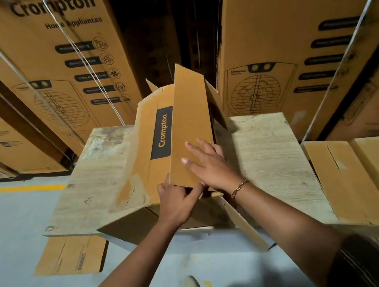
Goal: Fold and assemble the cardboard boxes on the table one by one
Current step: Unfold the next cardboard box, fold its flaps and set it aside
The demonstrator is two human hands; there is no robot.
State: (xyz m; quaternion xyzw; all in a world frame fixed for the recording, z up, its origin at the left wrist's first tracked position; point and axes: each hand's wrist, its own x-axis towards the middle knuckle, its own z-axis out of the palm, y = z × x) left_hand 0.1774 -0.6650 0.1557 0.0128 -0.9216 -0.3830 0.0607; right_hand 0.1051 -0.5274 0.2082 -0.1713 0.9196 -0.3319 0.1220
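The box [151,148] lies in the middle of the table [268,148], labelled panel up, its far end gaping with loose flaps sticking out. We judge it only part-formed: the body looks opened out, but no end is closed yet. One long flap [191,124] stands raised along the box, and folding it seems to be the step in hand. Our left hand [178,199] grips the flap's near corner, fingers curled under the edge and thumb across it; our right hand [210,164] lies flat on the flap's face, fingers straight, grasping nothing (a chain bracelet [239,187] sits at that wrist). Most of the work seems left. Just beside the table on the right lies a stack of flat cardboard [346,183], and another flat sheet [71,255] shows below the table's near left edge; we take these for boxes waiting their turn. We see no finished box anywhere. Behind stand tall strapped cartons [66,63].
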